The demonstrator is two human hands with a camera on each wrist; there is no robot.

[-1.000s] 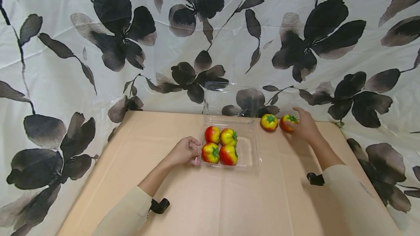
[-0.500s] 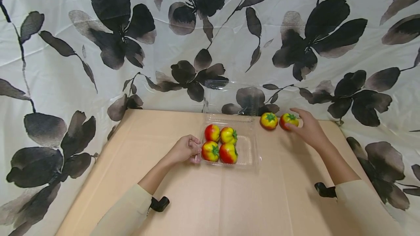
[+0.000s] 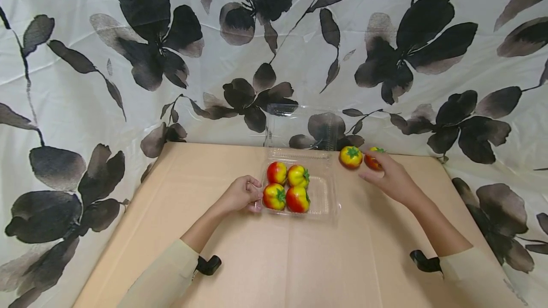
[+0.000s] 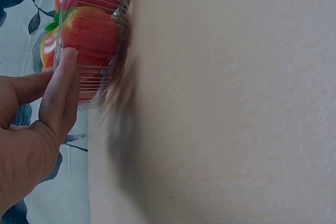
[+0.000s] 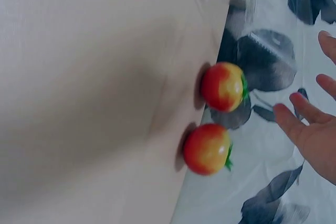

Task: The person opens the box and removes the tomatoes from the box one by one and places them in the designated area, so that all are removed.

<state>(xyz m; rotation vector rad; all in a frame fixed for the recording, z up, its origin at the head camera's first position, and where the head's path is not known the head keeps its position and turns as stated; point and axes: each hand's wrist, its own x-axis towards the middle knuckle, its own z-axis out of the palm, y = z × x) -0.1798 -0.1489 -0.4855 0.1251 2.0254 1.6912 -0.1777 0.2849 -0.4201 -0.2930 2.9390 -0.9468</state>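
A clear plastic clamshell container (image 3: pixel 323 196) lies on the board with its lid raised at the back. Several red-and-yellow tomatoes (image 3: pixel 298 177) with green tops fill its left side. My left hand (image 3: pixel 237 196) pinches the container's left rim between thumb and fingers, as the left wrist view (image 4: pixel 37 124) confirms. To the right of the container, two more such tomatoes sit side by side: one nearer (image 5: pixel 223 86), one farther (image 5: pixel 207 149). My right hand (image 3: pixel 394 179) hovers by the farther one, partly covering it in the head view. Its fingers are spread, apart from both tomatoes.
The tan board (image 3: pixel 257 260) reaches back to a white cloth (image 3: pixel 308 51) printed with dark flowers. Both loose tomatoes sit near the board's back edge. A black wrist device (image 3: pixel 208 265) shows at the left sleeve, another (image 3: pixel 425 261) at the right.
My right hand drew back from the farther loose tomato, then shifted left and came in front of it. The tomatoes have stayed put, and my left hand keeps its place on the container.
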